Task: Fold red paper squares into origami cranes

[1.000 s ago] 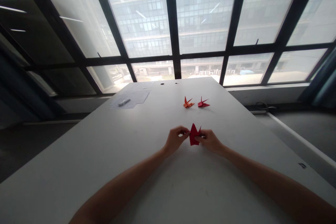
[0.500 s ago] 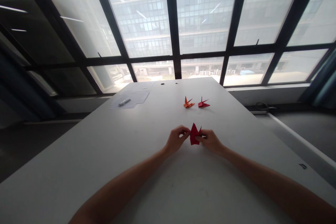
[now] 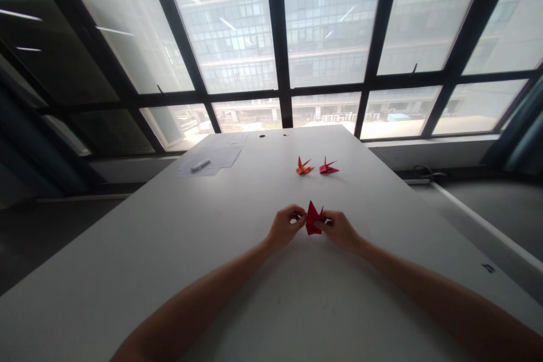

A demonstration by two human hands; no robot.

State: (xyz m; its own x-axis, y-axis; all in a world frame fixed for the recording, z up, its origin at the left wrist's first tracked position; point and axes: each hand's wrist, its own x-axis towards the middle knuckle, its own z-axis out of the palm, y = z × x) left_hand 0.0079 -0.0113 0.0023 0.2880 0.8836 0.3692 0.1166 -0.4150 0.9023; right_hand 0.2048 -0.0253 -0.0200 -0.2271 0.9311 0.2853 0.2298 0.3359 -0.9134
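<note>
Pinches the folded red paper (image 3: 312, 222) between closed fingertips of the right hand (image 3: 339, 229) and, at its edge, the left hand (image 3: 285, 227).

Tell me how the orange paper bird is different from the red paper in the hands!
The orange bird sits on the table, but the red paper is held by the left hand and right hand. The orange bird's points spread apart, but the red paper looks flatter. Both are folded, with sharp points.

On the white rectangular table (image 3: 237, 203), right of frame centre, we have an orange paper crane (image 3: 304, 169) left of a red paper crane (image 3: 328, 169), behind our red pointed folded paper (image 3: 312, 219).
</note>
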